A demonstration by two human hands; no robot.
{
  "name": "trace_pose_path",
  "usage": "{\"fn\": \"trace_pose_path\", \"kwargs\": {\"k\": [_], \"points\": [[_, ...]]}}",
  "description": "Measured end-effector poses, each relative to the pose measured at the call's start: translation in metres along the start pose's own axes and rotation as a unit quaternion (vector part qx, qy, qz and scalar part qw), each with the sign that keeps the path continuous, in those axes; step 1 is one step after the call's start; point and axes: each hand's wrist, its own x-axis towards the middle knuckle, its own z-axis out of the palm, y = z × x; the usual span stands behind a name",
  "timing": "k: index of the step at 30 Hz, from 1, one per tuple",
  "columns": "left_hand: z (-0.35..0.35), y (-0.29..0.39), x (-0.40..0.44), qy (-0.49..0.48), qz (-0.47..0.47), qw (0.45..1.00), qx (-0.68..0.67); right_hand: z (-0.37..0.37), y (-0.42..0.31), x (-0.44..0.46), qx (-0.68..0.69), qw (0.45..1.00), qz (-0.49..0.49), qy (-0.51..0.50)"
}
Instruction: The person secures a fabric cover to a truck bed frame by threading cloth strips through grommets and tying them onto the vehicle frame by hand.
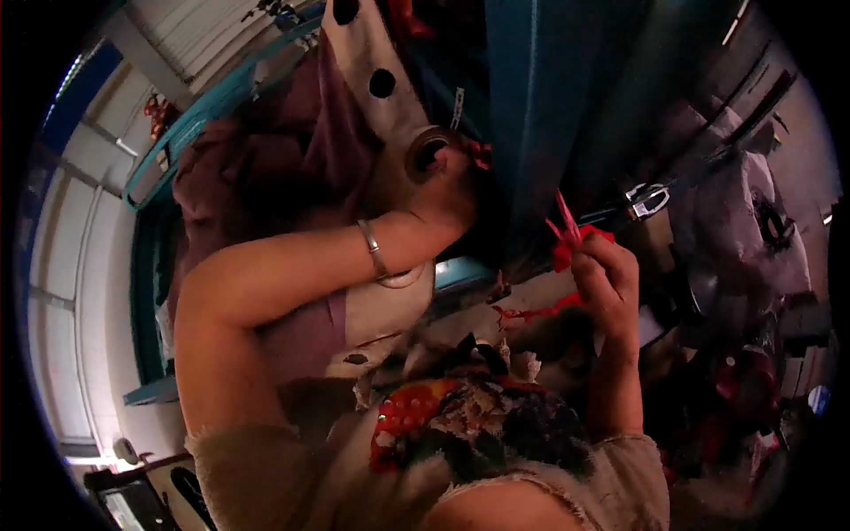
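My right hand [606,274] pinches a crumpled piece of red cloth [567,252], with a thin pink-red point of it sticking up above the fingers. My left hand [447,195] is at a round, dark-rimmed opening [428,150] in a pale panel, close beside a tall teal metal post [518,133]. Shadow and the post hide most of its fingers, so their grip cannot be made out. A small bit of red [480,156] shows just past this hand. On my left wrist sits a metal bracelet [372,248].
Mauve cloth [266,168] hangs over a teal frame [190,115] at the left. A pale strip with dark holes [382,84] runs along the top. Red scraps [540,310] lie below my right hand. Greyish cloth [753,212] and dark clutter are at the right.
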Motion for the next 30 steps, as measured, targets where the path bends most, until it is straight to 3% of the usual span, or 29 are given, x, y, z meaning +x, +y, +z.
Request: {"fn": "trace_pose_path", "kwargs": {"k": [2,5,8,10,11,13,14,15,17,19,21,22,23,24,25,26,27,28,29,30], "points": [[-0.008,-0.010,-0.010,0.016,0.021,0.999,-0.019,-0.007,-0.006,0.006,0.069,0.996,0.052,0.012],[-0.048,-0.036,-0.033,-0.035,0.029,0.999,-0.001,-0.018,-0.005,0.012,0.153,0.984,0.091,0.025],[-0.056,-0.046,-0.040,-0.039,0.033,0.999,0.013,-0.026,0.001,0.024,0.217,0.972,0.077,0.040],[-0.052,-0.056,-0.043,0.085,0.003,0.990,-0.115,-0.028,0.000,0.037,0.240,0.968,0.054,0.053],[-0.055,-0.051,-0.059,0.085,-0.002,0.990,-0.110,-0.019,-0.010,0.027,0.239,0.968,0.048,0.051],[-0.055,-0.062,-0.058,0.069,-0.025,0.996,-0.043,-0.019,-0.031,0.043,0.300,0.950,0.081,0.035],[-0.051,-0.064,-0.057,0.071,-0.033,0.996,-0.033,-0.017,-0.035,0.051,0.307,0.950,0.054,0.032],[-0.046,-0.065,-0.053,0.121,-0.067,0.980,0.143,-0.016,-0.039,0.056,0.305,0.951,0.039,0.027],[-0.041,-0.083,-0.048,0.169,-0.114,0.919,0.337,-0.016,-0.048,0.069,0.369,0.928,0.041,0.032],[-0.051,-0.109,-0.045,0.211,-0.140,0.956,0.150,-0.020,-0.063,0.081,0.377,0.926,-0.005,0.012],[-0.065,-0.120,-0.048,0.248,-0.144,0.956,-0.056,-0.019,-0.078,0.087,0.398,0.918,0.009,0.004],[-0.072,-0.122,-0.051,0.261,-0.138,0.941,-0.165,-0.016,-0.091,0.088,0.377,0.923,0.038,0.069],[-0.081,-0.125,-0.055,0.269,-0.128,0.915,-0.272,-0.021,-0.099,0.090,0.378,0.923,0.030,0.067],[-0.090,-0.132,-0.056,0.315,-0.158,0.862,-0.364,-0.027,-0.104,0.094,0.382,0.923,-0.025,0.034],[-0.099,-0.136,-0.057,0.314,-0.157,0.863,-0.362,-0.032,-0.109,0.097,0.387,0.919,-0.077,0.003],[-0.119,-0.142,-0.060,0.311,-0.192,0.750,-0.552,-0.034,-0.119,0.096,0.404,0.909,-0.085,0.050],[-0.134,-0.145,-0.064,0.292,-0.216,0.597,-0.715,-0.037,-0.121,0.092,0.404,0.909,-0.083,0.052],[-0.141,-0.142,-0.068,0.302,-0.214,0.636,-0.677,-0.040,-0.122,0.088,0.384,0.918,-0.096,0.042],[-0.141,-0.136,-0.068,0.298,-0.212,0.634,-0.681,-0.042,-0.120,0.084,0.363,0.925,-0.109,0.033],[-0.142,-0.128,-0.071,0.355,-0.183,0.666,-0.631,-0.038,-0.114,0.074,0.360,0.927,-0.087,0.049]]}}
